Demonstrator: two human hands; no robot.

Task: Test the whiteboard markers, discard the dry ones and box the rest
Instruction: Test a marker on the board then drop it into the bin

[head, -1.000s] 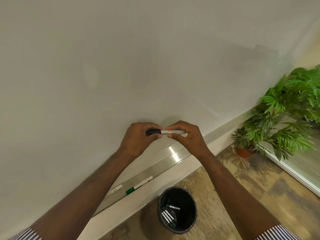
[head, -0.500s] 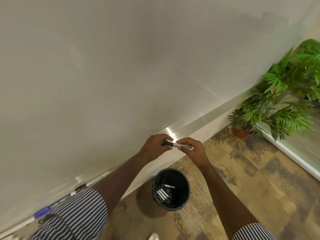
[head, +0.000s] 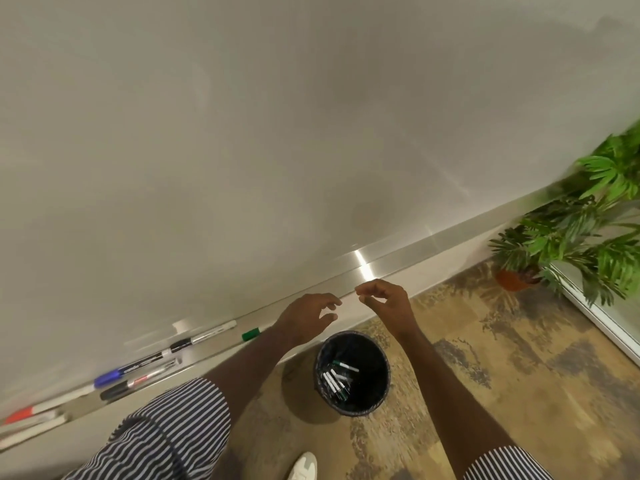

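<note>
Both my hands hover above the black waste bin (head: 374, 355) and hold nothing. My left hand (head: 308, 315) has its fingers loosely spread. My right hand (head: 384, 299) has loosely curled fingers, empty. Several discarded markers (head: 336, 377) lie at the bottom of the bin. On the whiteboard's metal tray (head: 398, 254) to the left lie a green-capped marker (head: 251, 334), partly hidden by my left forearm, a black-capped marker (head: 204, 336), a blue-capped marker (head: 133, 368), another dark marker (head: 138, 381) and a red-capped marker (head: 31, 412).
The whiteboard (head: 277, 133) fills the upper view. A potted green plant (head: 571, 237) stands on the floor at the right, beside a white-framed glass panel (head: 602, 320). My white shoe (head: 303, 465) shows at the bottom. Patterned flooring surrounds the bin.
The black-capped marker both hands held is gone from them. My hands have moved apart and lowered over the bin, and the view has tilted down and left.
</note>
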